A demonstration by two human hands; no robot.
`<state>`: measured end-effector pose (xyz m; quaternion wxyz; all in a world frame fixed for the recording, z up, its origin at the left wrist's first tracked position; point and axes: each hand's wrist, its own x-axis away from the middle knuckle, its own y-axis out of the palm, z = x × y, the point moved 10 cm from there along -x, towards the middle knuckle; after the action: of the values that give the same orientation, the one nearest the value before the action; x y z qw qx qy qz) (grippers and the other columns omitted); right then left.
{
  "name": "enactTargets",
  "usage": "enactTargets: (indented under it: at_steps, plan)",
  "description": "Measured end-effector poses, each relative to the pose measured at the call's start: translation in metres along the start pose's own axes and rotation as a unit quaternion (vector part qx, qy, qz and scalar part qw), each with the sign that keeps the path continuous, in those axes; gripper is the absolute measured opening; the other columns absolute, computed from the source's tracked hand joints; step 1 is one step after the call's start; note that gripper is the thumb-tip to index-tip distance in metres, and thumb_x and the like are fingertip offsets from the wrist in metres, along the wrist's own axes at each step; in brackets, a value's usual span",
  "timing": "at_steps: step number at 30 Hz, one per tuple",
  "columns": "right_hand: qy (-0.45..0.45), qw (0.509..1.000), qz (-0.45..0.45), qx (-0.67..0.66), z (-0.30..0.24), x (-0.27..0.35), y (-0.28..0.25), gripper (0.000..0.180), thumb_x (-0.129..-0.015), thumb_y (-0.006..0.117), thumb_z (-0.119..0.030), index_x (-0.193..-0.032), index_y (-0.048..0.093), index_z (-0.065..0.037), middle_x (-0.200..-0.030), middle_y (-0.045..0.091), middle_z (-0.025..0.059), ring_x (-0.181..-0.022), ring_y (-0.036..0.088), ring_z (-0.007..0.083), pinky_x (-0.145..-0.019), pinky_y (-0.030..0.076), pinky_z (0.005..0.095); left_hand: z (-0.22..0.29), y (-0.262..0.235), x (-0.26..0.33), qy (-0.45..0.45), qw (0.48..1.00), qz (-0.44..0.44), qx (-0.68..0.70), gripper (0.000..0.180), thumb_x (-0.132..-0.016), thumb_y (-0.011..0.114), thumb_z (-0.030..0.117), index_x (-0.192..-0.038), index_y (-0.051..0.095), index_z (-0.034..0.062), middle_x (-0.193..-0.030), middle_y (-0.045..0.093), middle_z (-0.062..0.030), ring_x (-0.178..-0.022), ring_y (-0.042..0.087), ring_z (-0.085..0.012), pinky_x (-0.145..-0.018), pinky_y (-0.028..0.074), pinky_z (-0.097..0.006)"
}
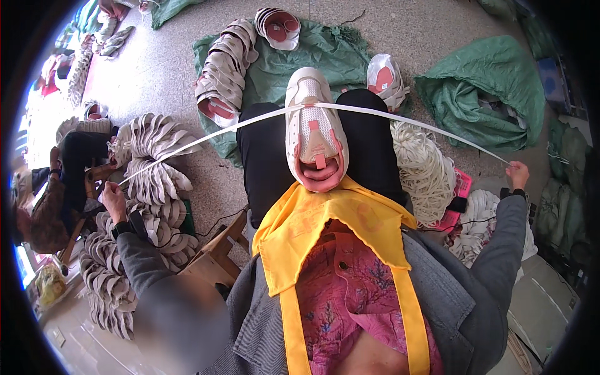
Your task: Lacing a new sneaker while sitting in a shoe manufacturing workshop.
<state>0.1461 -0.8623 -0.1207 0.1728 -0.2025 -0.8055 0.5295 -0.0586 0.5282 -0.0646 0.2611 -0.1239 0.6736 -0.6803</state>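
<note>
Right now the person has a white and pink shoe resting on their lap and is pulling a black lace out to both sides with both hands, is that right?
Not quite: the lace is white, not black, as the head view shows. The rest holds: the white and pink shoe rests on the lap, and the left hand and right hand pull the lace out to both sides.

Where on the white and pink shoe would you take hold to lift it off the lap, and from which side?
Take the shoe across its heel end, beside the open collar, coming from above. It lies sole-down along the lap with that end nearest the body, and the white lace stretched between left hand and right hand crosses only the toe end.
</note>
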Motion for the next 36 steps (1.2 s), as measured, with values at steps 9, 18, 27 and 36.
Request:
enactTargets:
  at_steps: [9,18,27,36]
  plan:
    - [0.074,0.986,-0.141,0.051,-0.033,0.02,0.074,0.024,-0.097,0.067,-0.018,-0.084,0.068,0.002,-0.067,0.066,0.0075,-0.052,0.065,0.0163,-0.048,0.057,0.0339,0.04,-0.006,-0.007,0.017,1.0,-0.019,-0.017,0.01,-0.088,0.066,0.01,-0.088,0.062,0.0014,-0.08,0.069,-0.0184,-0.077,0.068,-0.0368,-0.072,0.051,-0.046]
    - [0.054,0.773,-0.032,-0.631,-0.084,-0.008,0.064,0.027,-0.101,0.063,-0.014,-0.116,0.065,0.009,-0.117,0.071,0.014,-0.11,0.069,0.0206,-0.1,0.055,0.0284,0.032,-0.055,-0.012,-0.06,0.977,0.075,0.19,0.018,-0.087,0.068,0.017,-0.094,0.072,0.0004,-0.083,0.072,-0.0074,-0.074,0.066,-0.0167,-0.072,0.053,-0.033]
    - [-0.068,0.778,-0.463,-0.418,-0.43,0.293,0.178,0.026,-0.1,0.063,-0.012,-0.12,0.07,0.002,-0.11,0.072,0.0054,-0.083,0.065,0.0081,-0.074,0.053,0.0214,0.408,0.021,0.139,0.006,0.712,-0.451,0.538,0.014,-0.099,0.063,0.011,-0.087,0.061,0.0052,-0.106,0.075,-0.0067,-0.087,0.06,-0.0066,-0.08,0.047,-0.024]
    - [-0.491,0.816,-0.25,-0.176,-0.571,0.343,0.189,0.015,-0.09,0.065,-0.006,-0.102,0.07,0.0,-0.085,0.064,0.0147,-0.074,0.064,0.0301,-0.065,0.05,0.0402,0.492,0.021,0.135,0.152,0.781,-0.306,0.523,0.011,-0.092,0.064,-0.002,-0.091,0.053,-0.0037,-0.104,0.076,-0.0176,-0.096,0.073,-0.017,-0.077,0.056,-0.03]
